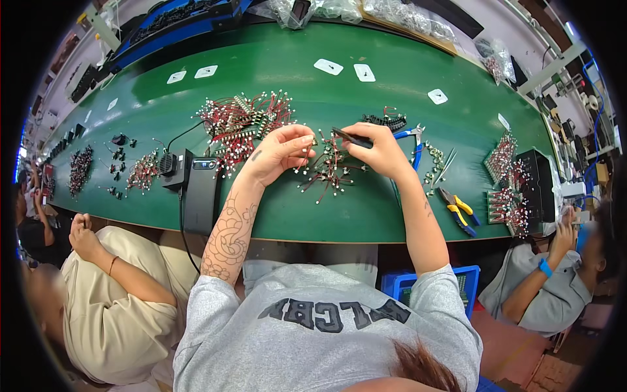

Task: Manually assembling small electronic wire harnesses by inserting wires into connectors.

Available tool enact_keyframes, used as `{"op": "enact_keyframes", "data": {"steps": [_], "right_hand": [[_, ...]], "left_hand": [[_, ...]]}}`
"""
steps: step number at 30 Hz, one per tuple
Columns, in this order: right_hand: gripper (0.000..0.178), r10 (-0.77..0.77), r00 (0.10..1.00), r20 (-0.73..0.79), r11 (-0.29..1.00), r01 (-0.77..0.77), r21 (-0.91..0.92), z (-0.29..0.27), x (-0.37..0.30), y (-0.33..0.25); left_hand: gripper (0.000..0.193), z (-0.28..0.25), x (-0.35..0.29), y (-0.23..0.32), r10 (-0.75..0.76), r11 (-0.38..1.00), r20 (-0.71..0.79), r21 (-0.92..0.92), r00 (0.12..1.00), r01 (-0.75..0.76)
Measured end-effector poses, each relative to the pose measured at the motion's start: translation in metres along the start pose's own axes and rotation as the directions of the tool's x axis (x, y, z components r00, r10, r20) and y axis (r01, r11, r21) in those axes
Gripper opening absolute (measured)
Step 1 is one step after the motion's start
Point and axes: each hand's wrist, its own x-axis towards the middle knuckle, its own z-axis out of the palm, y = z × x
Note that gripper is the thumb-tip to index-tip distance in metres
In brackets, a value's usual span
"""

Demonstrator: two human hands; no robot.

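My left hand [277, 155] pinches a small circuit board [315, 141] with red wires hanging from it. My right hand [380, 151] grips a slim black hand tool [353, 138], its tip pointing toward that board; the tool's exact kind cannot be made out. Below and between both hands lies a loose cluster of small boards with red and black wires [334, 171]. A larger heap of wired boards [251, 119] spreads beyond my left hand. Just right of my right hand are blue-handled pliers [418, 149], partly hidden by it.
Yellow-and-blue pliers [459, 210], metal tweezers [447, 164] and small loose parts [434, 160] lie at right. A black power bank-like box [201, 196] stands left. More wired bundles [501, 163] sit near a black bin [535, 186]. Co-workers sit on both sides.
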Motion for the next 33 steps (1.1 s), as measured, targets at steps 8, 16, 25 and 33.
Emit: {"op": "enact_keyframes", "data": {"steps": [8,16,25,33], "right_hand": [[0.031,-0.26,0.963,-0.067,0.896,0.215,-0.389,0.002,-0.001,0.002],[0.027,-0.311,0.95,-0.023,0.861,0.271,-0.43,0.011,0.0,0.003],[0.023,-0.174,0.984,-0.031,0.893,0.145,-0.425,0.006,-0.003,-0.004],[0.024,-0.334,0.942,0.008,0.766,0.276,-0.581,0.003,-0.003,0.0]], "left_hand": [[0.021,0.018,0.002,-0.001,0.074,0.99,-0.243,0.137,0.967,-0.041],[0.017,0.022,0.004,-0.006,0.17,0.962,-0.262,0.252,0.95,-0.103],[0.012,0.03,0.002,-0.004,0.197,0.966,-0.285,0.217,0.938,-0.137],[0.009,0.027,0.006,-0.012,0.328,0.89,-0.2,0.393,0.923,-0.231]]}}
